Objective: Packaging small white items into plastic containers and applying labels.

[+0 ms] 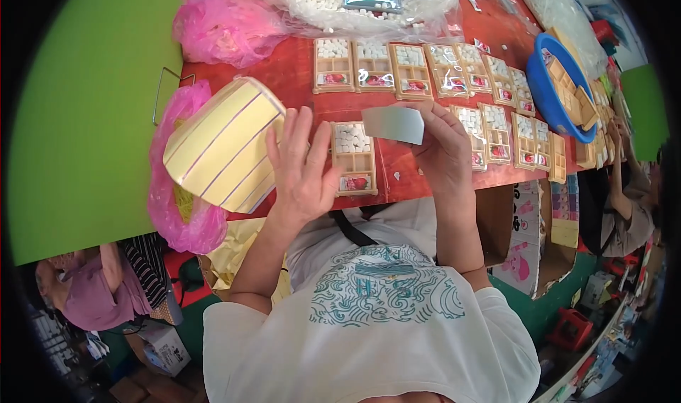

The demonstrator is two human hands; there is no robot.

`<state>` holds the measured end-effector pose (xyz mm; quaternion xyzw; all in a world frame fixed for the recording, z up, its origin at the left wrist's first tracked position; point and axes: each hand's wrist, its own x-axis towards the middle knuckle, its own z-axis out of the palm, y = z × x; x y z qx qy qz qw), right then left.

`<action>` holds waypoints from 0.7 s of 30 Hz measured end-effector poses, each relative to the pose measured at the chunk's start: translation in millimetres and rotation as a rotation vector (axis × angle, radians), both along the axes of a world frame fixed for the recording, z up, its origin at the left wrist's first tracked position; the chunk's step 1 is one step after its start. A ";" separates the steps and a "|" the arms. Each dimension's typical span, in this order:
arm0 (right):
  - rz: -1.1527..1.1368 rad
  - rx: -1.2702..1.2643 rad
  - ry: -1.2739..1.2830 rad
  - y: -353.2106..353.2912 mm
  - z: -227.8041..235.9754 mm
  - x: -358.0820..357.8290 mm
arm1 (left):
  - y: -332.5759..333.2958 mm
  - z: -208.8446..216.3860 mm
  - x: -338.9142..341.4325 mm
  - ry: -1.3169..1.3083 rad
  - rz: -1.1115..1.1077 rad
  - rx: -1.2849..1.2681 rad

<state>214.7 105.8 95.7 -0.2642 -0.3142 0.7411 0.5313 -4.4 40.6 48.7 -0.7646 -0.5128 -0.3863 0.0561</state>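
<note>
Between the thumb and fingers of my right hand (445, 147) is a small pale grey card (394, 124), raised above the red table. My left hand (301, 165) has its fingers spread and holds nothing that I can see. Just behind its fingertips stands a yellow sheet or bag with dark stripes (225, 144); whether they touch it I cannot tell. Beside my left hand lies a small wooden tray (353, 164) with compartments. White pieces fill its top part, the middle compartments look bare, and a strawberry picture shows at the bottom.
Several similar trays (410, 69) in clear wrap line the red table (284, 66). A large clear bag of white pieces (312, 2) lies at the back. Pink plastic bags (220, 20) sit on the left, and a blue basin (550, 108) with wooden trays on the right. Other people sit at both sides.
</note>
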 end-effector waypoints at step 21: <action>-0.119 0.393 -0.689 6.7 -27.1 -37.7 | 44.5 0.8 24.3 -1.731 -0.505 -0.773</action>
